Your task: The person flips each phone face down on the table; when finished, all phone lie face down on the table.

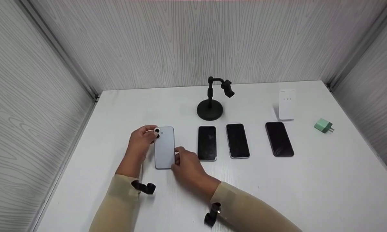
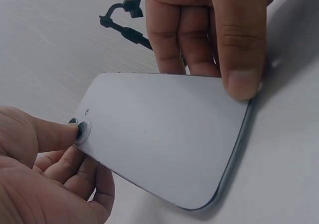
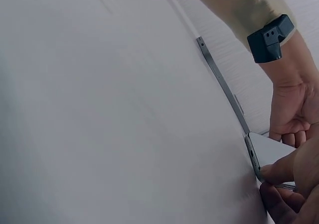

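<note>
A pale silver-white phone (image 1: 164,151) is held back side up at the left of the table, its two round camera lenses at the upper left. My left hand (image 1: 140,141) pinches that corner. In the left wrist view its thumb (image 2: 57,137) lies at the lens rings, with fingers underneath. The lower right corner is pinched by my right hand (image 1: 190,166), thumb on the back. The right wrist view shows the phone's end edge (image 3: 253,157) with its port, between thumb and fingers. The phone's screen side is hidden.
To the right lie three dark-screened phones, the nearest a black phone (image 1: 207,143), then another (image 1: 237,141) and a third (image 1: 279,139). Behind them stand a black phone stand (image 1: 209,110) and a white upright holder (image 1: 286,104). A green plug adapter (image 1: 323,125) lies far right.
</note>
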Available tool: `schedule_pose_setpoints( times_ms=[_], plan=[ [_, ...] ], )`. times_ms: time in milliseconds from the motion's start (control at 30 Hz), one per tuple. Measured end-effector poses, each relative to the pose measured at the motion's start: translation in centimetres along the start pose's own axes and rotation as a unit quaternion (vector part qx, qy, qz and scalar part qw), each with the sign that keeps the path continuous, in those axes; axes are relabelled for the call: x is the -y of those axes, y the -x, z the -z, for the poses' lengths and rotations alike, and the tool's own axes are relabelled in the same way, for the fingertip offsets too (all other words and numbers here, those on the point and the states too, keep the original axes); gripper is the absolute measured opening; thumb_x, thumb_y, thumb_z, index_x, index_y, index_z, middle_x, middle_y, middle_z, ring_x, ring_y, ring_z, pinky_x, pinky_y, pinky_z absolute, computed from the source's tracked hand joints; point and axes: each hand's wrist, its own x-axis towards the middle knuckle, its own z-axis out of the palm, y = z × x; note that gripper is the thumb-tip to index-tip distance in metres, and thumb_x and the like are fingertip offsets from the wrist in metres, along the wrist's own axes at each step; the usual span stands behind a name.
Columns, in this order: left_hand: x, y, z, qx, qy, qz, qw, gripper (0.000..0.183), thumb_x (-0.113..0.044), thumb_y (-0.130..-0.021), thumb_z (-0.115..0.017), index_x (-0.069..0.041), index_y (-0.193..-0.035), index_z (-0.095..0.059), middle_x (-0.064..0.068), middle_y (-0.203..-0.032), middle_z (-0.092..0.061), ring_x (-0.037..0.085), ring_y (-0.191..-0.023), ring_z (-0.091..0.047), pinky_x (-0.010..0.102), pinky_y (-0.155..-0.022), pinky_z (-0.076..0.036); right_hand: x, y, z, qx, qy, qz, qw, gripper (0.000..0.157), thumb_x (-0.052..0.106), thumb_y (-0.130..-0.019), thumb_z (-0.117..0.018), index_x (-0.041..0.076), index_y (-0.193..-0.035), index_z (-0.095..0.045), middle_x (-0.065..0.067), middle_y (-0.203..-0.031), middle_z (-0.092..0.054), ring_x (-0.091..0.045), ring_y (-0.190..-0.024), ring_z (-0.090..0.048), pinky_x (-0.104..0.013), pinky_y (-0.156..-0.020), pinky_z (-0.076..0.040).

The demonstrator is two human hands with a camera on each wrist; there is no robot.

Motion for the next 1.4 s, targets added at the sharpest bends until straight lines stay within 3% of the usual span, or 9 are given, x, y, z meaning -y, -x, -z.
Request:
schedule_pose_setpoints(
  times_ms=[133, 233, 400, 567, 733, 933, 1167, 1400],
  plan=[
    [0.0, 0.4, 0.5, 0.009, -0.056, -0.023, 0.9981, 0.035, -0.008, -0.110, -0.062, -0.006, -0.145, -0.066, 0.015, -0.140, -0.074, 0.021, -0.128, -0.067, 0.036, -0.110, -0.050, 0.0, 0.2, 0.0, 0.012, 0.010, 0.001, 1.000, 0.049, 0.001, -0.095, -0.075, -0.001, -0.142, -0.062, -0.002, -0.102, -0.077, -0.008, -0.089, -0.068, -0.028, -0.082, -0.057],
    [-0.1, 0.7, 0.9, 0.015, -0.116, -0.051, 0.9918, 0.034, -0.009, -0.109, -0.064, -0.007, -0.143, -0.068, 0.015, -0.138, -0.075, 0.028, -0.135, -0.067, 0.042, -0.113, -0.051, 0.0, 0.3, 0.1, 0.017, 0.023, 0.004, 1.000, 0.049, 0.002, -0.095, -0.076, -0.001, -0.142, -0.062, -0.003, -0.102, -0.077, -0.008, -0.089, -0.067, -0.027, -0.082, -0.057],
    [-0.3, 1.3, 1.3, 0.012, -0.230, -0.094, 0.9687, 0.036, -0.015, -0.108, -0.069, -0.012, -0.143, -0.070, 0.014, -0.137, -0.076, 0.036, -0.145, -0.059, 0.057, -0.121, -0.045, 0.1, 0.8, 0.0, 0.024, 0.032, 0.006, 0.999, 0.048, 0.002, -0.094, -0.077, 0.000, -0.141, -0.063, -0.002, -0.101, -0.077, -0.007, -0.087, -0.066, -0.027, -0.080, -0.057],
    [-0.4, 1.8, 1.4, 0.012, -0.304, -0.120, 0.9449, 0.040, -0.020, -0.107, -0.071, -0.013, -0.146, -0.070, 0.011, -0.140, -0.075, 0.038, -0.151, -0.053, 0.063, -0.126, -0.038, 0.1, 1.3, 0.0, 0.033, 0.032, -0.002, 0.999, 0.049, 0.002, -0.095, -0.078, -0.001, -0.141, -0.063, -0.002, -0.102, -0.078, -0.007, -0.088, -0.066, -0.027, -0.081, -0.057],
    [-0.4, 2.1, 1.6, 0.031, -0.335, -0.132, 0.9326, 0.045, -0.017, -0.104, -0.075, -0.013, -0.149, -0.068, 0.011, -0.144, -0.073, 0.038, -0.152, -0.052, 0.062, -0.126, -0.038, 0.2, 1.7, -0.1, 0.041, 0.038, -0.001, 0.998, 0.049, 0.002, -0.095, -0.078, -0.002, -0.142, -0.063, -0.004, -0.104, -0.079, -0.007, -0.089, -0.067, -0.027, -0.081, -0.057],
    [-0.1, 2.2, 2.1, 0.054, -0.354, -0.134, 0.9239, 0.051, -0.012, -0.100, -0.078, -0.012, -0.150, -0.067, 0.014, -0.145, -0.072, 0.041, -0.149, -0.055, 0.062, -0.124, -0.041, 0.3, 2.2, -0.1, 0.045, 0.040, 0.003, 0.998, 0.052, 0.001, -0.095, -0.078, -0.003, -0.144, -0.062, -0.006, -0.107, -0.079, -0.006, -0.089, -0.068, -0.026, -0.081, -0.058],
    [0.1, 2.4, 2.7, 0.075, -0.372, -0.117, 0.9178, 0.050, -0.012, -0.098, -0.081, -0.014, -0.147, -0.071, 0.014, -0.143, -0.073, 0.040, -0.151, -0.053, 0.061, -0.122, -0.043, 0.3, 3.0, 0.0, 0.058, 0.036, 0.004, 0.998, 0.064, 0.002, -0.091, -0.081, -0.006, -0.150, -0.058, -0.005, -0.110, -0.077, -0.004, -0.090, -0.066, -0.025, -0.083, -0.057],
    [0.4, 2.4, 2.7, 0.094, -0.404, -0.105, 0.9038, 0.050, -0.016, -0.100, -0.080, -0.016, -0.149, -0.070, 0.013, -0.145, -0.072, 0.041, -0.152, -0.051, 0.061, -0.124, -0.041, 0.3, 3.4, 0.1, 0.064, 0.040, 0.010, 0.997, 0.063, 0.004, -0.090, -0.083, -0.005, -0.148, -0.059, 0.002, -0.105, -0.072, -0.004, -0.087, -0.060, -0.024, -0.080, -0.053]
  ],
)
